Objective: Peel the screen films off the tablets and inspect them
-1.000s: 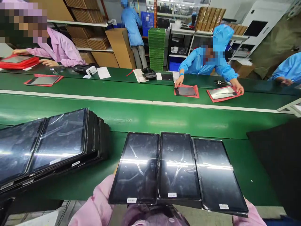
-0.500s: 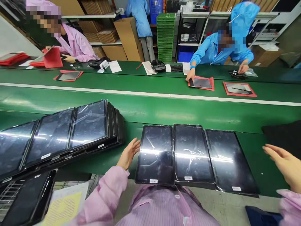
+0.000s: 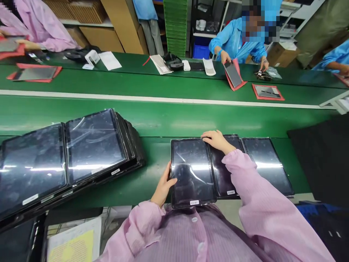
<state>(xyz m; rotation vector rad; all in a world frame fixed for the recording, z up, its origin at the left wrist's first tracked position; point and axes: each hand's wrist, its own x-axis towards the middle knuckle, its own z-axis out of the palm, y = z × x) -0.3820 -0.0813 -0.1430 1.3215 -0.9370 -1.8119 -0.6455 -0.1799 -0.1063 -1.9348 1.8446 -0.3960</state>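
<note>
Three black tablets, glossy and with small white labels, lie side by side in front of me. My left hand [image 3: 167, 182] grips the left edge of the leftmost tablet [image 3: 191, 182], thumb on its face and the other fingers hidden behind the edge. Reaching across from the right, my right hand [image 3: 217, 140] has its fingers on the top right corner of that same tablet. My right hand and sleeve partly cover the middle tablet [image 3: 222, 174]. The right tablet [image 3: 265, 160] lies beyond my sleeve, untouched.
Tall overlapping stacks of tablets [image 3: 92, 145] stand on the left of the green bench [image 3: 158, 182]. Below them is a sheet with yellow print [image 3: 73, 247]. Black material [image 3: 321, 153] lies at right. Across the white strip [image 3: 163, 99], co-workers handle devices in red sleeves.
My left hand has closed on the leftmost tablet's edge. My right hand has come in from the far right to its top corner. The view has shifted, and a co-worker has lifted a device.
</note>
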